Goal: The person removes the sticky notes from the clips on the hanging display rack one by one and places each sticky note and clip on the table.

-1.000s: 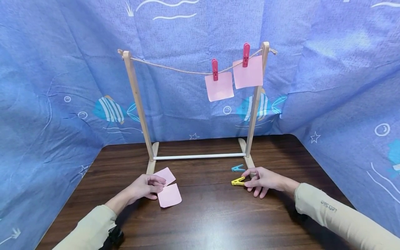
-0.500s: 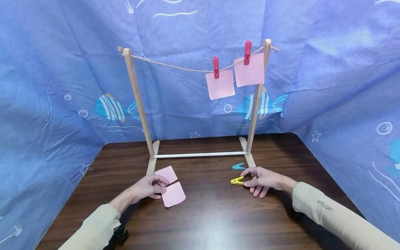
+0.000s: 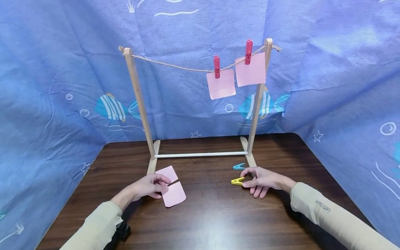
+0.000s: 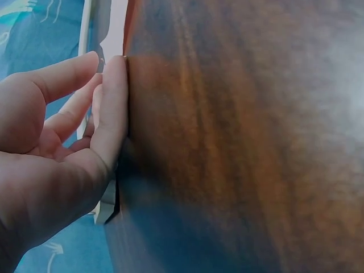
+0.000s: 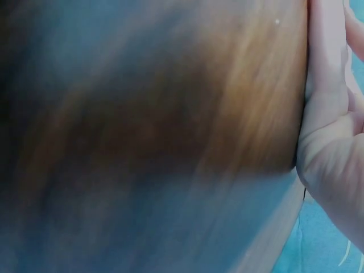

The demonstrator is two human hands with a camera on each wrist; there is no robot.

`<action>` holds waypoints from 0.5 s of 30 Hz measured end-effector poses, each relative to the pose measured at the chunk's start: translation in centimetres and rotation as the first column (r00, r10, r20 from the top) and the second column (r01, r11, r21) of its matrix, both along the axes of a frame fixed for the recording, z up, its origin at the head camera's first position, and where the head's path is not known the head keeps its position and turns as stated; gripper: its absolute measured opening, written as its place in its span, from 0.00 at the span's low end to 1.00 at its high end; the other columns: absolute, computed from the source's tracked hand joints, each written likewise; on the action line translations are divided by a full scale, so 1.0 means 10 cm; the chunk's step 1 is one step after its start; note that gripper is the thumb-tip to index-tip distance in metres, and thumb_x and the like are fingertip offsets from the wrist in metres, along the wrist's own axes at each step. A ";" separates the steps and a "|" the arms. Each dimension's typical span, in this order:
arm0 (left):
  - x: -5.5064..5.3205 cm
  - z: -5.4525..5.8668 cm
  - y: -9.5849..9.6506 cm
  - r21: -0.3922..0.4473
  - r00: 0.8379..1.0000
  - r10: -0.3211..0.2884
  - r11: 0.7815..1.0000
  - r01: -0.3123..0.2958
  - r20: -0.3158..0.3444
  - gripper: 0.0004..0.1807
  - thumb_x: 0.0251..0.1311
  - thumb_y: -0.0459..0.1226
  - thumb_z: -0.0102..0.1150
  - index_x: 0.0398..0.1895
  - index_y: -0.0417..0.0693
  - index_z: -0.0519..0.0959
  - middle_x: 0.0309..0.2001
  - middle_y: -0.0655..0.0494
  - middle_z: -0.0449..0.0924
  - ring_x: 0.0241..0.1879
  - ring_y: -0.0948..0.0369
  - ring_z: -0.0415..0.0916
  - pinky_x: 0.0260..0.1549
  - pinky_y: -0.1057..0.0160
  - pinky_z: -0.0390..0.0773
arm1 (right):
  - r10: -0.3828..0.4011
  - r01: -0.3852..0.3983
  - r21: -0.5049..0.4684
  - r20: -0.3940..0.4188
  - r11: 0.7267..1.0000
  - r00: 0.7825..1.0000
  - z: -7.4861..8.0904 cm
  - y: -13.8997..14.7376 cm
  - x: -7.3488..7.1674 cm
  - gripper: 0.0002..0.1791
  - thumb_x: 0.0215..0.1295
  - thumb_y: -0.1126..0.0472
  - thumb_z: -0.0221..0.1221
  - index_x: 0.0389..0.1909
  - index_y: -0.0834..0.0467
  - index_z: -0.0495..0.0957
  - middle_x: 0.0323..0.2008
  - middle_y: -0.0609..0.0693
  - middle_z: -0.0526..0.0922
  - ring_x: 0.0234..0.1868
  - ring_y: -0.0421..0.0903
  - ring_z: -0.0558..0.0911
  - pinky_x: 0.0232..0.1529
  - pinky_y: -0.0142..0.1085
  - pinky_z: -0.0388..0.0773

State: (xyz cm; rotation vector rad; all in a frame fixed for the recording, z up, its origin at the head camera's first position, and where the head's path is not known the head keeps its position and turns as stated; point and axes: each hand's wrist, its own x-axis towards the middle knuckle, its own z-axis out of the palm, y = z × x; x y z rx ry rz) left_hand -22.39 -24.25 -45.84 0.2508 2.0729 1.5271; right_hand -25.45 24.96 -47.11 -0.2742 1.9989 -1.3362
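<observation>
Two pink sticky notes lie near the stand's left foot. My left hand (image 3: pixel 142 189) pinches the left edge of the nearer sticky note (image 3: pixel 175 196), its thumb over the paper; the fingers partly hide that edge. Just behind lies the other sticky note (image 3: pixel 168 172), a narrow gap apart. On the right side, my right hand (image 3: pixel 260 180) pinches the spread arms of a yellow clothespin (image 3: pixel 236 181) low at the tabletop, the clip's nose pointing left. A blue clothespin (image 3: pixel 238 167) lies behind it. The right wrist view shows part of the right hand (image 5: pixel 333 131) without the clip.
A wooden stand (image 3: pixel 140 104) with a white crossbar (image 3: pixel 200 154) holds a sagging rope (image 3: pixel 175 65). Two pink notes (image 3: pixel 221 86) hang toward its right end from red clothespins (image 3: pixel 217 67). A blue fish-print cloth (image 3: pixel 187 114) surrounds the dark wooden table (image 3: pixel 200 215).
The nearer note slid slightly right with my left hand, and the gap to the other note shows more clearly. My right hand and the yellow clothespin shifted slightly left.
</observation>
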 end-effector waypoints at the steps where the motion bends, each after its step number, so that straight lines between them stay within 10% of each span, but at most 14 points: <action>1: 0.00 0.01 0.00 -0.002 1.000 -0.003 1.000 0.003 0.003 0.19 0.65 0.30 0.65 0.56 0.29 0.75 0.41 0.47 0.76 0.38 0.59 0.78 0.35 0.59 0.86 | 0.001 -0.001 0.000 0.000 1.000 1.000 0.00 0.00 0.00 0.30 0.66 0.51 0.69 0.62 0.56 0.69 0.25 0.59 0.85 0.21 0.48 0.86 0.22 0.44 0.86; 15: 0.04 0.01 0.03 0.003 1.000 0.029 1.000 -0.029 -0.010 0.21 0.65 0.31 0.65 0.58 0.29 0.74 0.42 0.47 0.74 0.39 0.58 0.78 0.36 0.58 0.86 | 0.028 -0.028 -0.011 -0.005 1.000 1.000 0.03 0.04 0.00 0.30 0.69 0.48 0.66 0.66 0.53 0.69 0.30 0.62 0.86 0.23 0.49 0.87 0.24 0.46 0.86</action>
